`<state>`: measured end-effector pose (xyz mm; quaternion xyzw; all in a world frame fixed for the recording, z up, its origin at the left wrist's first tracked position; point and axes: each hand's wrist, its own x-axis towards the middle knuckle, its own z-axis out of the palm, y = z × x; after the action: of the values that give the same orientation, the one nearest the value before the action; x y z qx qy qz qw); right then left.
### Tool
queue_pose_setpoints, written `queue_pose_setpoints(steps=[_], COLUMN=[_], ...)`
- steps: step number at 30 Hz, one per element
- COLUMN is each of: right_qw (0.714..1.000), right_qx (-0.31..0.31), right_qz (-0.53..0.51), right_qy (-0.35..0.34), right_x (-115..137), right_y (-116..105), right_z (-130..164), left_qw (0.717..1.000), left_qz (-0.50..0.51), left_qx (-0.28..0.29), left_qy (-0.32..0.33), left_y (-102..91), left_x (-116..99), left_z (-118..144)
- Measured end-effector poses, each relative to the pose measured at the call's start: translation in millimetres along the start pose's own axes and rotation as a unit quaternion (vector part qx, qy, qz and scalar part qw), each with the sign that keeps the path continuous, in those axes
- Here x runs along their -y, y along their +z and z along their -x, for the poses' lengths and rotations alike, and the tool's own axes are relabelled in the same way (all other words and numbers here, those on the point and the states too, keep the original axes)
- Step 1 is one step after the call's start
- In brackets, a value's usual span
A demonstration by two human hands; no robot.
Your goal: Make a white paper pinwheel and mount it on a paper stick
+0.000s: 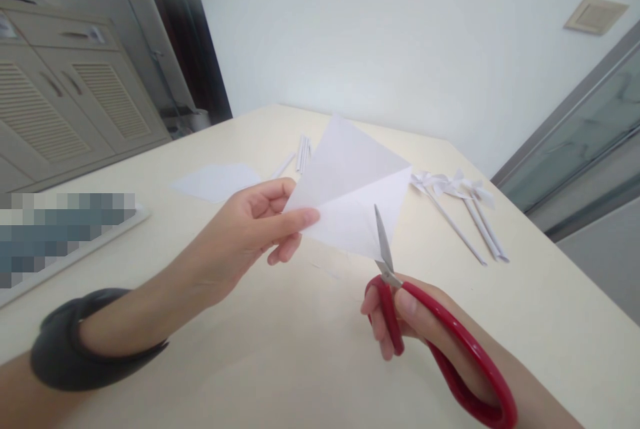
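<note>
Paper: white folded sheet of paper point(350, 189), creased into triangular faces, held up above the cream tabletop point(280, 362) at mid-frame.
Left hand: left hand point(250, 236) pinches the sheet's left corner, thumb on top, index finger underneath, the other fingers curled loosely below; nothing else in its grasp.
Wrist: wide black band point(75, 342) sits on the left forearm, below and left of the sheet.
Right hand: right hand point(415, 322) grips red-handled steel scissors point(400, 296), fingers closed through and around the handle loops, just below the sheet's lower edge.
Blades: nearly closed, pointing up, with the tip laid over the sheet's lower right part; whether they bite into the edge I cannot tell.
Flat sheet: a 2nd white paper piece point(215, 182) lies on the tabletop left of the held sheet, well apart from both hands.
Rolled sticks: thin white paper rolls point(303, 152) lie behind the held sheet, near its upper left edge.
Pinwheels: small white paper pinwheels on thin white sticks point(460, 206) lie right of the held sheet, side by side.
Cabinet: pale louvred cupboard point(65, 102) stands far left of the sheet, beyond the tabletop.
</note>
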<state>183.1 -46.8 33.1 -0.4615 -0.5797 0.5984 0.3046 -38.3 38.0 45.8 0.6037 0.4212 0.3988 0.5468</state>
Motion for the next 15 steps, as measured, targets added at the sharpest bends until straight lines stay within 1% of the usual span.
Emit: queue_pose_setpoints(steps=[4,8,10,12,15], right_qw=[1.0,0.999,0.999,0.999,1.0], right_qx=[-0.027,-0.01,-0.018,-0.031,-0.017], right_qz=[-0.007,-0.031,-0.031,-0.019,-0.014], right_qy=[0.0,0.015,0.02,0.015,-0.004], right_x=[0.2,1.7,1.9,1.2,-1.2], right_y=[0.1,-0.4,0.0,0.7,1.4], right_z=[2.0,2.7,3.5,4.4,4.5], left_qw=[1.0,1.0,1.0,1.0,1.0], left_qz=[-0.007,-0.022,-0.023,-0.019,-0.021], left_qx=[-0.004,-0.003,-0.003,-0.001,0.011], left_qy=[0.0,0.007,0.003,-0.002,-0.003], left_y=[-0.1,0.2,-0.1,-0.7,-2.0], left_x=[1.0,0.4,0.1,0.3,1.3], left_z=[-0.6,-1.1,-1.2,-1.2,-1.5])
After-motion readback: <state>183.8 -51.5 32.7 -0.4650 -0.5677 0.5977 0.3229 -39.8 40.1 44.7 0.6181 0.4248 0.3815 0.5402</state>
